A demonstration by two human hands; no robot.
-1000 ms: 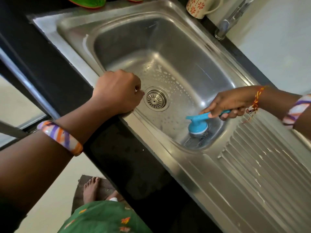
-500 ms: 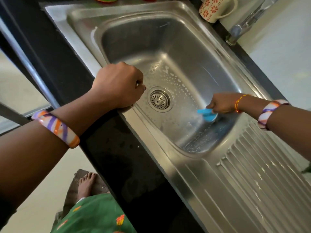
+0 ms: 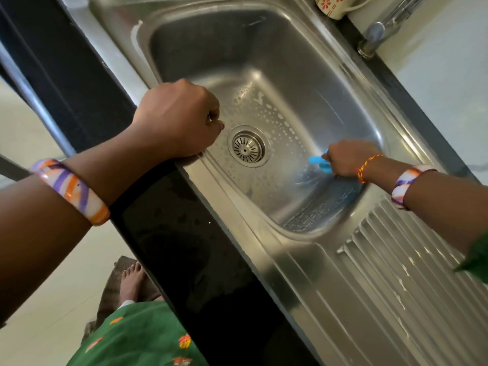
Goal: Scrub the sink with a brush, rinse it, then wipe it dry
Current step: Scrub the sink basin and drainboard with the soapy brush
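The steel sink (image 3: 211, 25) fills the upper middle of the head view, with soapy droplets on its floor around the round drain (image 3: 247, 146). My right hand (image 3: 350, 161) grips the blue brush (image 3: 318, 162) down inside the basin, against the right wall; only the blue end shows past my fingers, blurred. My left hand (image 3: 177, 120) is curled into a fist and rests on the sink's near rim, left of the drain, holding nothing that I can see.
A ribbed drainboard (image 3: 396, 273) with soap streaks runs to the lower right. A floral mug (image 3: 332, 6) stands at the far rim beside the tap (image 3: 380, 33). Black countertop (image 3: 184, 247) borders the near side.
My right hand moved the brush from the basin's near right corner up along the right wall and turned it, hiding its head. The view shifted closer. My left hand stayed on the rim.
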